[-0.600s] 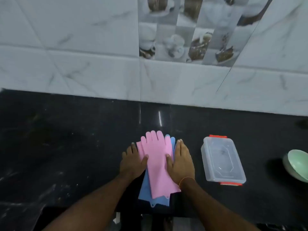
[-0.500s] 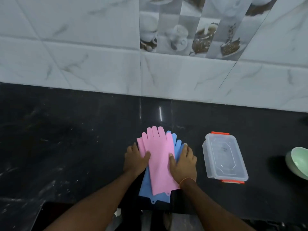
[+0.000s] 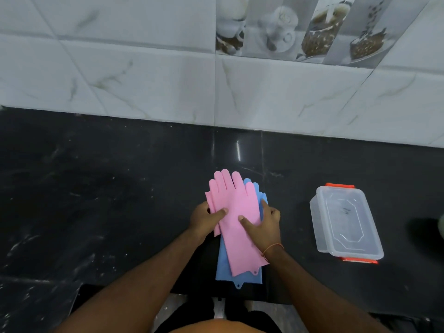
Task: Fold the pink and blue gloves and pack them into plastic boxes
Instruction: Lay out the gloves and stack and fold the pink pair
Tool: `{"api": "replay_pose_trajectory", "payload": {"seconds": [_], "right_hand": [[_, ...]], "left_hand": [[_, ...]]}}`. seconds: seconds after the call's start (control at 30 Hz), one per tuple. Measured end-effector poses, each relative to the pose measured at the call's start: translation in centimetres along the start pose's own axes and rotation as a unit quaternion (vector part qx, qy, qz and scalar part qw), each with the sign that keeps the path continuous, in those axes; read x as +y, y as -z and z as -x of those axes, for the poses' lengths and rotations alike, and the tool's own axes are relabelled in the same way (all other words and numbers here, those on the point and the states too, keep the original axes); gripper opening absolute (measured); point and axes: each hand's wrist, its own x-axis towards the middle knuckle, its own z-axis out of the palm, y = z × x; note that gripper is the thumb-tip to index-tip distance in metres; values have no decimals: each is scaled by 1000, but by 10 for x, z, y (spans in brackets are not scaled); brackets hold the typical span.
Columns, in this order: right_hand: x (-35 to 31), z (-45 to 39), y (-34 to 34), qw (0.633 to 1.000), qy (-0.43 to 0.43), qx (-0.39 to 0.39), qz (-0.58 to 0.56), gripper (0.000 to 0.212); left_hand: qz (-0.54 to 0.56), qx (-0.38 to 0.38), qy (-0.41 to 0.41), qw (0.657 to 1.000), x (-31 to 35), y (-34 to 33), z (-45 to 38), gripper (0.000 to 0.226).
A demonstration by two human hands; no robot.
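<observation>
Both hands grip the stacked gloves by their side edges near the front of the black counter. Starting from the left, the left hand holds the left edge of the pink gloves, its thumb lying across the top and its fingers curled under the edge. The pink gloves lie flat on top of the pile, fingers pointing toward the tiled wall, cuffs toward the person. Under them lie the blue gloves, showing past the pink fingertips on the right and below the pink cuff at the counter's front edge. The right hand, with a thin orange thread at the wrist, holds the pile's right edge, thumb pressed on the pink surface and fingers curled round the side. Well apart to the right stands a clear plastic box with its lid on and orange clips at both ends.
</observation>
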Motion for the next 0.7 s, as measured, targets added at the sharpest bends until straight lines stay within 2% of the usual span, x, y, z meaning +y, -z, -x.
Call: {"api": "replay_pose_trajectory", "payload": {"seconds": [0.27,0.47,0.63,0.7], "right_hand": [[-50,-5,-54,998,48,-37,-23,96],[-92,-6,-95,991,95,-79,-41,83],[-121,0,-126,984,125,-126,-19,80],[-129,3,-137,982,130,-135,-4,79]], "left_hand": [[-7,33,3,999,2,80,-20,36],[-13,74,-5,997,9,139,-33,33],[-2,108,25,994,2,189,-36,41],[-26,131,13,991,0,199,-35,56]]}}
